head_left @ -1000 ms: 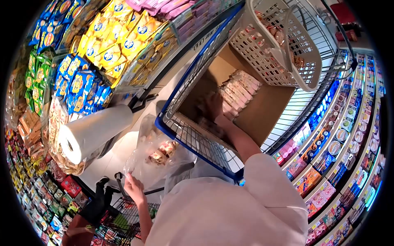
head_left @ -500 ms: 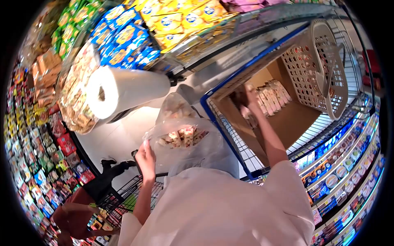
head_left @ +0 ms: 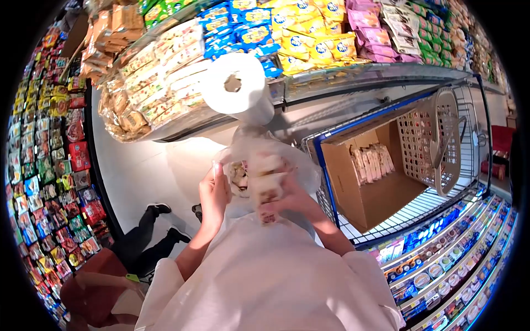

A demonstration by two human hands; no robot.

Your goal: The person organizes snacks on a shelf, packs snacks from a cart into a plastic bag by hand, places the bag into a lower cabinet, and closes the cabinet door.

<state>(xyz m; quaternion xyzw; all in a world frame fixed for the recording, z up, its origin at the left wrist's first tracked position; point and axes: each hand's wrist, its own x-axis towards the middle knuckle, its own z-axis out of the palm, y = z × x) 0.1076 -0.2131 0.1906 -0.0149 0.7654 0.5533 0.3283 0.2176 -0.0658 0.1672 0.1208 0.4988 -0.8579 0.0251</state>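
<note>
My left hand [head_left: 214,190] is closed on the rim of a clear plastic bag [head_left: 303,165] in front of my body. Wrapped snack bars [head_left: 239,177] show inside the bag. Over its mouth, my right hand [head_left: 287,199] grips several wrapped bars [head_left: 265,179], blurred by motion. To the right, a cardboard box [head_left: 353,193] holds a row of similar wrapped bars [head_left: 372,163] and sits in a blue-edged shopping cart [head_left: 326,182]. Beside the box stands a beige perforated basket [head_left: 446,140].
A large plastic roll [head_left: 237,91] stands just beyond the bag. Behind it, a display shelf [head_left: 342,77] carries snack packets [head_left: 317,47]. Packed shelves line both sides. Another person [head_left: 96,287] is at the lower left.
My right hand has come out of the box with bars and moved left to the bag. The view has turned right, and my left hand still holds the bag's rim.
</note>
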